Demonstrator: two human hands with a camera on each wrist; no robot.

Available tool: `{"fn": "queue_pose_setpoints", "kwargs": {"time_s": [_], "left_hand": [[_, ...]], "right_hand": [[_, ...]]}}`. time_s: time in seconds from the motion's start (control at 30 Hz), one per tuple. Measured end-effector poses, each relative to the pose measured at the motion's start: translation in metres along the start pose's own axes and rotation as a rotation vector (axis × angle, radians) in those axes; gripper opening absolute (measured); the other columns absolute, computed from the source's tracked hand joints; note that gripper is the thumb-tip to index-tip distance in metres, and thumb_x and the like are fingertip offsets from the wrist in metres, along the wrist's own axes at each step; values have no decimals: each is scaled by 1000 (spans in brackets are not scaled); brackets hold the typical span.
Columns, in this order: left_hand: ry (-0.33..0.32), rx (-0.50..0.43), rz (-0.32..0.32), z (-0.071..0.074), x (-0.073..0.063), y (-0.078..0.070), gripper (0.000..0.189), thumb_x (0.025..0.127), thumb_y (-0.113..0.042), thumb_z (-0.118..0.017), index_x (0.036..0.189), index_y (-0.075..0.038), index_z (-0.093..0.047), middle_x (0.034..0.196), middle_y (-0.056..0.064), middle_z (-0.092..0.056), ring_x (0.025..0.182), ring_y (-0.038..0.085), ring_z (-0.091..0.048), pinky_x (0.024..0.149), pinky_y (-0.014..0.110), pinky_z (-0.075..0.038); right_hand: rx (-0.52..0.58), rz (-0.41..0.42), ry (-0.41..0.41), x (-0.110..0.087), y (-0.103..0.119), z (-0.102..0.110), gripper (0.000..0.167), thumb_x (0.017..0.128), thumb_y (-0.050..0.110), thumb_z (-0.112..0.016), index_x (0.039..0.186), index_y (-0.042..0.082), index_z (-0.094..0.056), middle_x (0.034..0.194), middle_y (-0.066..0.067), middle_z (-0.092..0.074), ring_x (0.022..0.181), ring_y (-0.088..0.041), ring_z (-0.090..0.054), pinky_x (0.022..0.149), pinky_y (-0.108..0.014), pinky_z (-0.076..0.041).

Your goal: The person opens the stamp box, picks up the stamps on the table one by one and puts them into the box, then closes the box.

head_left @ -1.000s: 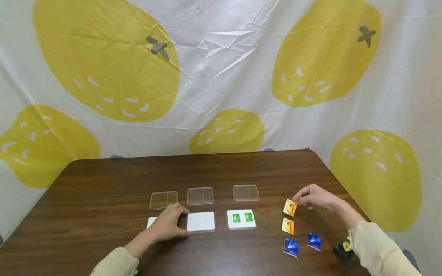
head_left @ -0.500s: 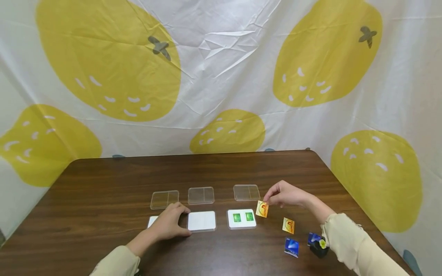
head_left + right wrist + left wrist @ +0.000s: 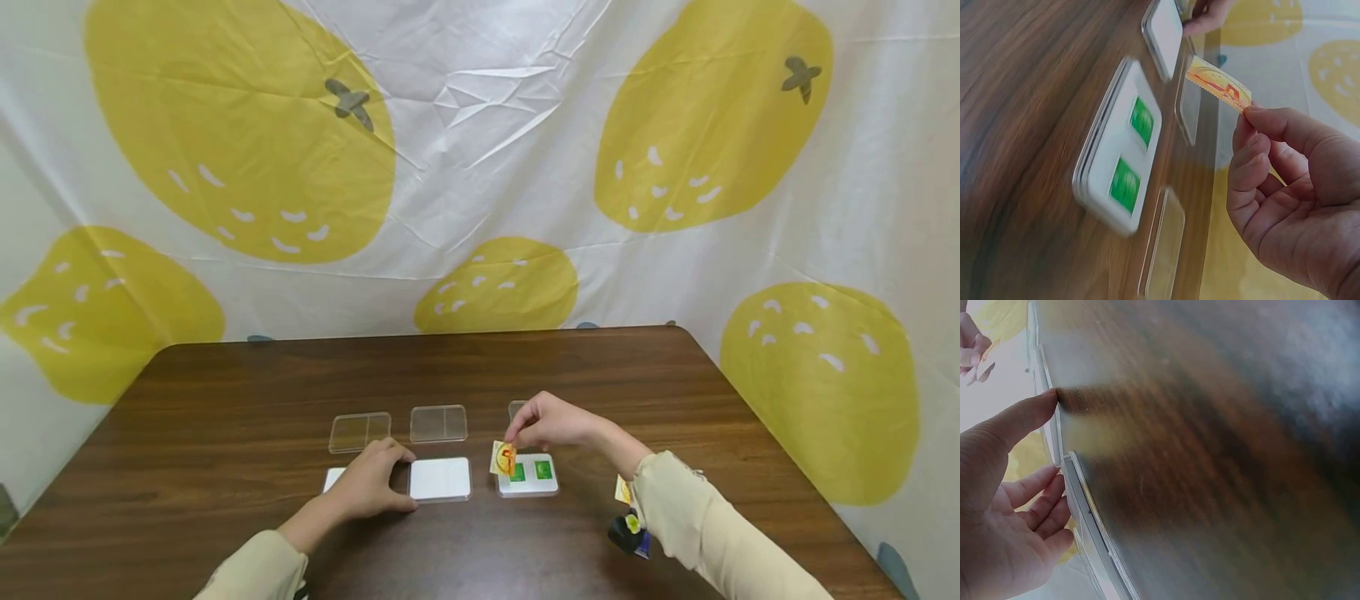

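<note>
My right hand [image 3: 553,421] pinches a small orange-and-yellow printed square [image 3: 1219,84] with a serrated edge by its corner. The square is held above the left part of the right-hand white-filled flat case [image 3: 528,483], apart from it in the right wrist view. Two green squares [image 3: 1125,185] lie on that case's white surface. My left hand [image 3: 375,479] grips the left end of the middle white-filled case [image 3: 439,479], thumb at its near edge and a finger at the far corner. That hand partly covers a third white-filled case [image 3: 333,477].
Behind the white-filled cases lie clear lids [image 3: 438,423], one partly behind my right hand. Another orange-and-yellow square [image 3: 623,490] and a blue square [image 3: 643,547] show beside my right sleeve. A fruit-print cloth [image 3: 487,283] hangs beyond the brown table [image 3: 247,392].
My right hand has lifted one orange-and-yellow square from the right side and carried it left to above the case with green squares. The left hand stays in place.
</note>
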State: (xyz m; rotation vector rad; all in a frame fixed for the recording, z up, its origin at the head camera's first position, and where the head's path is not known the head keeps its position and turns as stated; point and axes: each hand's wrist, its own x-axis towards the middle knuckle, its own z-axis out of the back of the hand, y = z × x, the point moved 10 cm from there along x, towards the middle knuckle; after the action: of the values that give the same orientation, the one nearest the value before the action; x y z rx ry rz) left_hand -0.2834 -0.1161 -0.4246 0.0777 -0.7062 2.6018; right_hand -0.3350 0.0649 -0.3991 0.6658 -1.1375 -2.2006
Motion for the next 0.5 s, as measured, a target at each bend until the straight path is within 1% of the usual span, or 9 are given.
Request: {"fn": "queue_pose_setpoints", "kwargs": {"time_s": [0.1, 0.2, 0.4, 0.5], "left_hand": [[3, 1, 4, 0, 0, 1, 53, 57, -28, -82, 99, -2, -62, 94, 3, -56, 92, 22, -50, 82, 40, -43], [5, -1, 10, 0, 0, 2, 53, 57, -28, -82, 99, -2, -62, 94, 3, -55, 92, 22, -50, 82, 40, -42], [2, -9, 7, 2, -1, 1, 53, 57, -28, -82, 98, -2, -62, 94, 3, -55, 93, 22, -50, 83, 40, -42], [1, -12, 6, 3, -1, 0, 53, 57, -28, -82, 98, -2, -62, 93, 4, -56, 93, 22, -50, 82, 40, -42]], "right_hand": [[-4, 6, 18, 9, 6, -10, 11, 79, 0, -61, 86, -4, -69, 77, -1, -63, 47, -5, -40, 44, -18, -34], [0, 5, 31, 17, 9, -20, 11, 79, 0, -62, 86, -4, -69, 77, -3, -65, 51, -4, -43, 46, -18, -34], [-3, -5, 41, 31, 9, -37, 9, 78, 1, -64, 84, -2, -69, 70, 0, -64, 48, -4, -39, 43, -18, -31], [3, -11, 36, 37, 7, -42, 8, 79, 1, -64, 84, -2, -69, 69, 2, -63, 50, -5, -42, 43, -18, -30]]}}
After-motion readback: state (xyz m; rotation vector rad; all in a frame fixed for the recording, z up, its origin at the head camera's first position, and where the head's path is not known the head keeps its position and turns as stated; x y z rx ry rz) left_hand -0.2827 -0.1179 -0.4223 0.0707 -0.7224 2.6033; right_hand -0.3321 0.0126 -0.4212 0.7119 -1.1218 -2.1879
